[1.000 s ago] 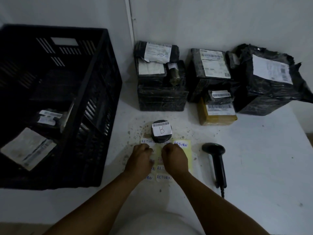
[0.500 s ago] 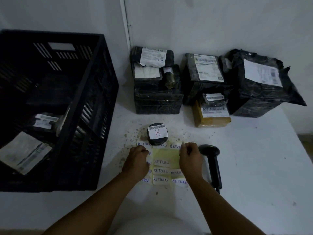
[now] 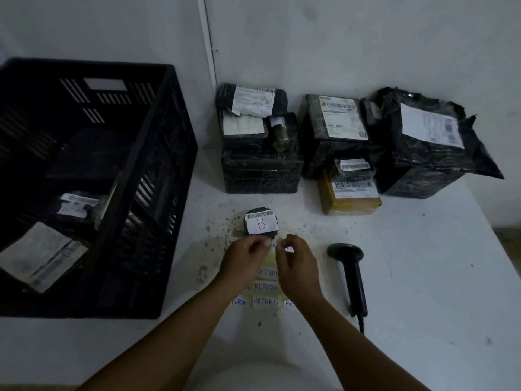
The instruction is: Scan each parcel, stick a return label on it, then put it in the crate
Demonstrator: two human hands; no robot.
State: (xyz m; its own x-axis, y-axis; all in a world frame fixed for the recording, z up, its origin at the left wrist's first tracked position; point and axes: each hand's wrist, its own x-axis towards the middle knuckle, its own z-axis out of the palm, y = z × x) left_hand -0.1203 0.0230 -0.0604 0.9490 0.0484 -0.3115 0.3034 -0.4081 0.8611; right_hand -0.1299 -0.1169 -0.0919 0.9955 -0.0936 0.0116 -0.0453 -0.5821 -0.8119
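A small round black parcel with a barcode label marked "B" sits on the white table. Just in front of it lies a yellowish sheet of white "RETURN" labels. My left hand is pinched at the sheet's top edge, right below the round parcel. My right hand is beside it, fingertips closed on a small white return label. The black crate stands at the left with a few labelled parcels inside.
A black handheld scanner lies to the right of my right hand, with its cable toward me. Several black-wrapped parcels and a brown box are stacked along the back wall. The table's right edge runs diagonally.
My right hand peeled a label off the sheet's right side and swung back left. Both hands have moved up and together, close under the round parcel.
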